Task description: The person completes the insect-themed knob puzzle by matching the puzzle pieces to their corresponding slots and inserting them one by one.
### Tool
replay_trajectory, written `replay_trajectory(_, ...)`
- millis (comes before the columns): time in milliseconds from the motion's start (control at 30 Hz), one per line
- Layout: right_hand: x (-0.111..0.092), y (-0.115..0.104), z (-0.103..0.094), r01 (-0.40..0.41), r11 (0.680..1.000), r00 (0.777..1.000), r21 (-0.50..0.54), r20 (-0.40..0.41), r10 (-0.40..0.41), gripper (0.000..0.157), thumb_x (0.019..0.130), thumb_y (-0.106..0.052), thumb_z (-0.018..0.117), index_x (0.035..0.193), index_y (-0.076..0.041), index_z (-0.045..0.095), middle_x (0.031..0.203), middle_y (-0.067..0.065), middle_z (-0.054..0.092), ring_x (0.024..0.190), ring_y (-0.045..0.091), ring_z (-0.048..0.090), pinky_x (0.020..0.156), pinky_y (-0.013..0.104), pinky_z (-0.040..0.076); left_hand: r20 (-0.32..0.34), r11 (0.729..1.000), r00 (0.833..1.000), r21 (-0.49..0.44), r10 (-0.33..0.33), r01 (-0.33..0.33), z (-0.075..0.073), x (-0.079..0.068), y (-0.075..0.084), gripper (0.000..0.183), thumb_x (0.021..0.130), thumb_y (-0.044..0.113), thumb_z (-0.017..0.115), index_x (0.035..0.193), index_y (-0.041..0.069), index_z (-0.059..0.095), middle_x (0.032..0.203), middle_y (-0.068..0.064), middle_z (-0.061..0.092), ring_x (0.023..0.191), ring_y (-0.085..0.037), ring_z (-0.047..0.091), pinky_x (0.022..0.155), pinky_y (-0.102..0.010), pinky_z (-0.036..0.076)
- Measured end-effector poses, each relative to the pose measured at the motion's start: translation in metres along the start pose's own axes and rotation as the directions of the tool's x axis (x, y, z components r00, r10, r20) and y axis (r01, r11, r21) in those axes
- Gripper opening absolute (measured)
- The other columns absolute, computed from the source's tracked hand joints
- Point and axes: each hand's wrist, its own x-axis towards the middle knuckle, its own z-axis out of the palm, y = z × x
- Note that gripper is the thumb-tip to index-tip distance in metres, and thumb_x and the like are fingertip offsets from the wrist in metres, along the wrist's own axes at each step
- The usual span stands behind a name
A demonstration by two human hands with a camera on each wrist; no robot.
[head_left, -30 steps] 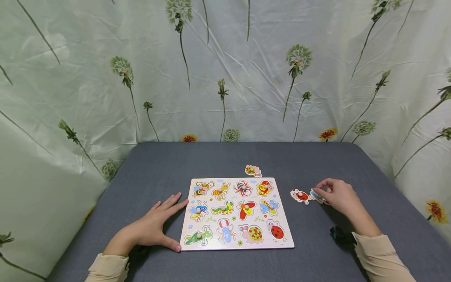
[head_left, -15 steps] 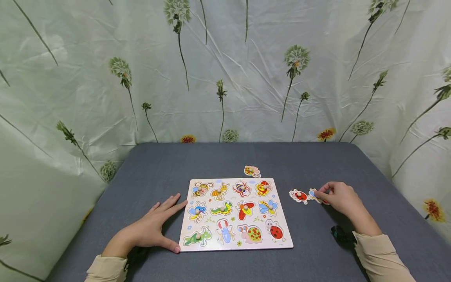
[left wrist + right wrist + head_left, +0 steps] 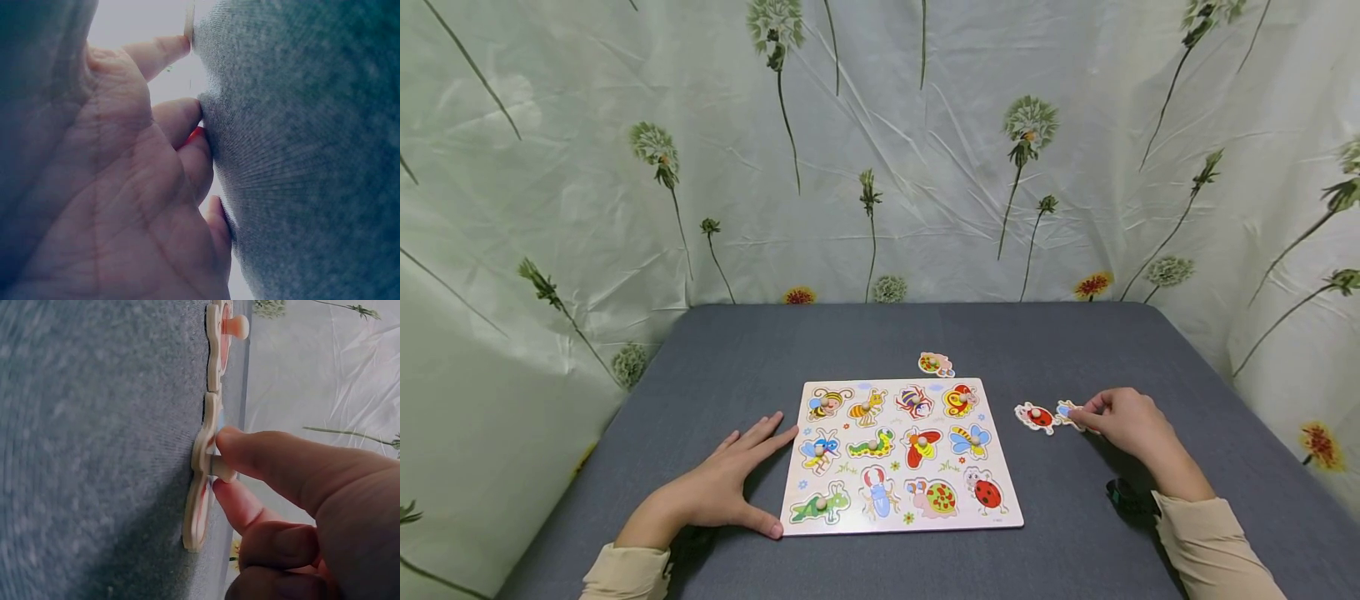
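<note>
A pegged puzzle board (image 3: 891,522) with colourful insects lies in the head view. My left hand (image 3: 722,487) spreads its fingers along the board's left edge, thumb at the near left corner. The left wrist view shows the palm and fingers (image 3: 178,119) close over the cloth. To the right of the board, my right hand (image 3: 1127,425) pinches the peg of a blue and red beetle puzzle piece (image 3: 1064,411) between thumb and finger. In the right wrist view the beetle piece (image 3: 195,522) lies against the cloth. Beside it is a ladybug puzzle piece (image 3: 1037,417).
A snail puzzle piece (image 3: 935,364) sits just behind the board's far edge. Beetle, snail and ladybug recesses in the board's front row hold no pegged piece. Grey cloth (image 3: 820,337) covers the table, and a flower-printed curtain (image 3: 925,208) hangs behind and at the sides.
The fingers of my right hand have lowered slightly onto the beetle piece and drawn together at its peg. My left hand and the board stay put; the head view shifts a little.
</note>
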Motion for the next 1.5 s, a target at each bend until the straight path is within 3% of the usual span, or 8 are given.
replay_trajectory(500,0.004,0.004,-0.003,-0.002,1.000,0.999,0.004,-0.039,0.002,0.028,0.097,-0.030,0.075,0.097,-0.002,0.076,0.070,-0.001,0.063,0.067,0.018,0.052,0.061,0.033,0.036,-0.001,1.000,1.000,0.014,-0.005,0.005,0.000,0.000,0.000,0.132,0.066,0.066,0.096,0.172,0.021,0.031,0.180,-0.021,0.018,0.163,-0.054,0.021,0.125,-0.081,0.014)
replay_trajectory(1067,0.000,0.010,-0.003,0.032,0.999,0.999,0.018,-0.036,-0.031,0.035,0.096,-0.033,0.078,0.102,0.002,0.077,0.065,-0.003,0.054,0.062,0.016,0.047,0.056,0.030,0.032,0.007,1.000,1.000,0.013,-0.008,0.008,0.000,0.000,0.001,0.132,0.066,0.066,0.096,0.172,0.021,0.031,0.180,-0.021,0.018,0.163,-0.055,0.020,0.125,-0.081,0.014)
replay_trajectory(1500,0.002,0.009,-0.004,0.020,0.999,0.999,0.026,-0.033,-0.019,0.030,0.095,-0.029,0.077,0.098,0.001,0.079,0.067,-0.003,0.066,0.065,0.017,0.052,0.059,0.033,0.037,0.010,1.000,1.000,0.016,-0.010,0.010,0.000,0.001,0.000,0.132,0.066,0.067,0.095,0.172,0.022,0.030,0.180,-0.021,0.017,0.163,-0.055,0.020,0.124,-0.082,0.013)
